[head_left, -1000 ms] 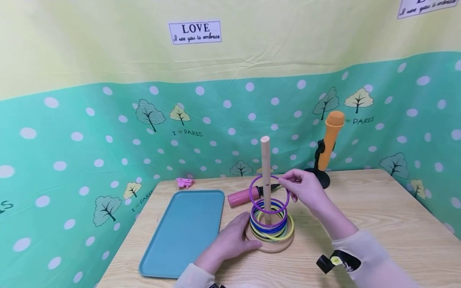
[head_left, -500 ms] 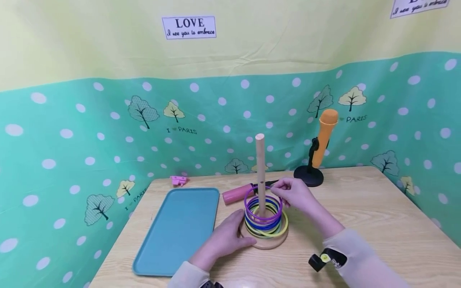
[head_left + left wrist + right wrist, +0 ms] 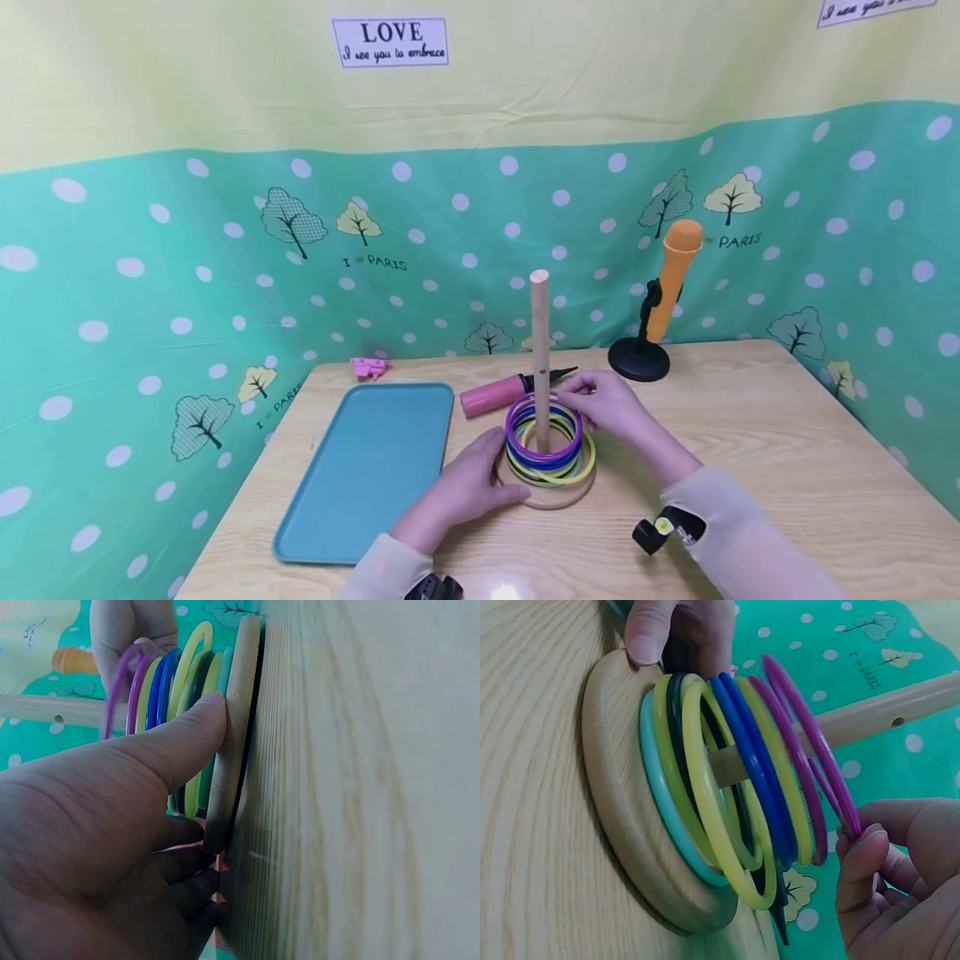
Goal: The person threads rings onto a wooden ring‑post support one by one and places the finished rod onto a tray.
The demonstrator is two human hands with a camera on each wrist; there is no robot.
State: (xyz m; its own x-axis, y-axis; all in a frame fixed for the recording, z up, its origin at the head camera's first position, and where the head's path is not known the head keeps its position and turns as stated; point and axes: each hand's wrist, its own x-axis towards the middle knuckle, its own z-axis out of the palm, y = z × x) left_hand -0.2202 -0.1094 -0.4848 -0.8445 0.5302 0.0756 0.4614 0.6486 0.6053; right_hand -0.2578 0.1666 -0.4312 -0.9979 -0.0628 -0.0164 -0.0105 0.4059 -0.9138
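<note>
A wooden post (image 3: 540, 350) rises from a round wooden base (image 3: 604, 765). Around it lies a stack of thin plastic rings in teal, yellow, dark, blue (image 3: 744, 742) and purple. One yellow ring (image 3: 703, 795) leans out from the stack. My right hand (image 3: 606, 406) pinches a purple ring (image 3: 827, 750) between thumb and fingertips. That ring encircles the post and tilts just above the other purple one at the top. My left hand (image 3: 468, 483) grips the base's left side, its thumb (image 3: 196, 727) on the rim and its fingers curled at the edge.
A blue-green tray (image 3: 367, 475) lies on the left. Behind the post is a pink hand pump (image 3: 491, 396) with a black tip. An orange microphone (image 3: 672, 279) stands on a black stand (image 3: 639, 360) at the back right. A small pink toy (image 3: 369, 367) sits back left.
My right hand has lowered the purple ring along the post, down to the top of the stack. The left hand keeps its hold on the base. The head view has shifted slightly.
</note>
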